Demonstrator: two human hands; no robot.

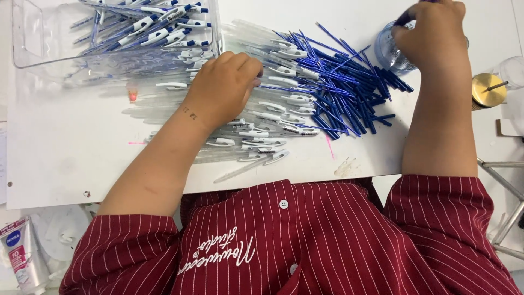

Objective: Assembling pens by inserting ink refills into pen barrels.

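A heap of clear pen barrels with white clips (262, 120) lies mid-table, and my left hand (224, 87) rests on it with fingers curled; what they pinch is hidden. To the right spreads a pile of thin blue ink refills (338, 93). My right hand (431, 30) reaches over a clear plastic cup (390, 52) at the far right, fingers dipped at its rim, something small and dark between them. A clear plastic bin (33, 54) at the top left holds several assembled blue-and-white pens (153, 27).
The white table (65, 158) has pink marks and a smudge near its front edge. A round brass-coloured object (487, 90) and a clear container (513, 71) stand at the right. A white tube (19, 254) lies below the table's left edge. Metal bars (505, 186) angle at lower right.
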